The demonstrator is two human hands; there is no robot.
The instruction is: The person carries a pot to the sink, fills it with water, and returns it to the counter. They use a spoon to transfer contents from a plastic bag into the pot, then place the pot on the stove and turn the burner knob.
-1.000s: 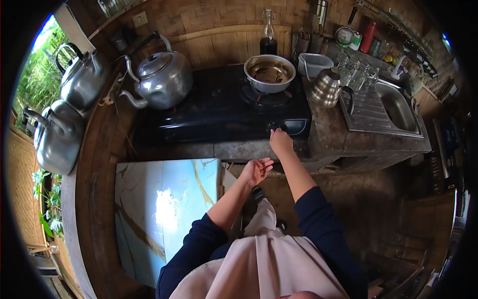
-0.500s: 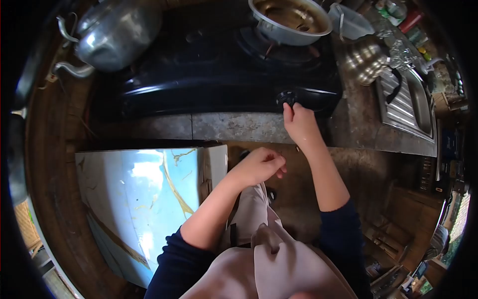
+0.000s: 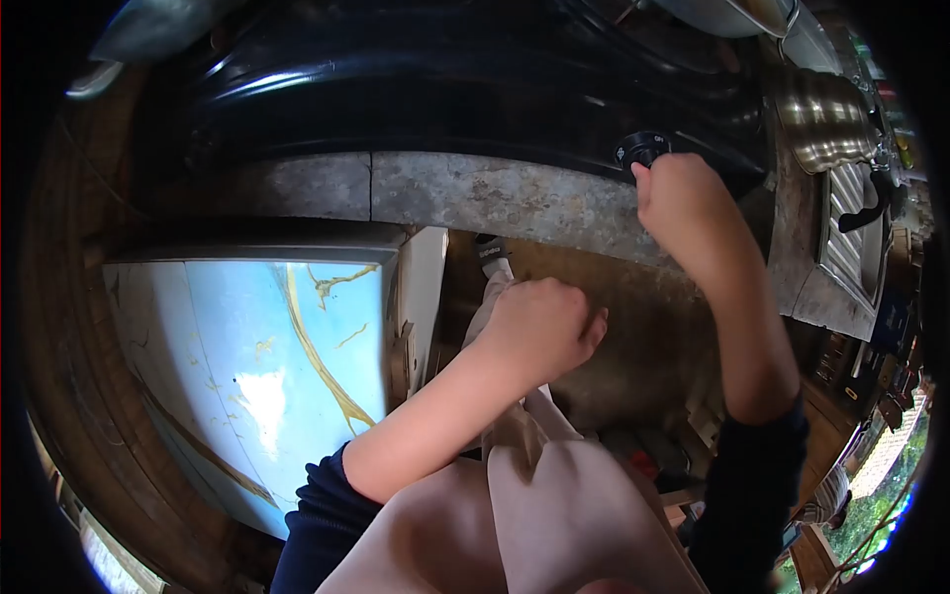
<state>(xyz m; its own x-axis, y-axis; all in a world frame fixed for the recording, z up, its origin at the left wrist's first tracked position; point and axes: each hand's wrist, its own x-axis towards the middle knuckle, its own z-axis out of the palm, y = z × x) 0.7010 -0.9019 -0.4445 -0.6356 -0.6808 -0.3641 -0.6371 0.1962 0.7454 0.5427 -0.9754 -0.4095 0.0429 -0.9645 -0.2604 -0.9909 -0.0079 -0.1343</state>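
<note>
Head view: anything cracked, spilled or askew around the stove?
The concrete ledge under the stove shows one vertical line left of the knob: crack or joint, can't tell. No spill visible. Right hand pinches the knob; left hand is a fist.

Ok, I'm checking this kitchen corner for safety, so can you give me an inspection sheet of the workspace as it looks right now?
Surface: grey stone counter with a seam left of middle, bearing a black stove.
Job's things: knob at the stove's front right.
Clutter: gooseneck kettle right of the stove; pan cut off by the top edge; ribbed drainboard at far right.
Hands: right hand has its fingers on the knob; left hand is curled shut below the counter, nothing seen in it.
Cables: nothing seen.
Surroundings: blue marbled panel under the counter; greenery at lower right.
</note>
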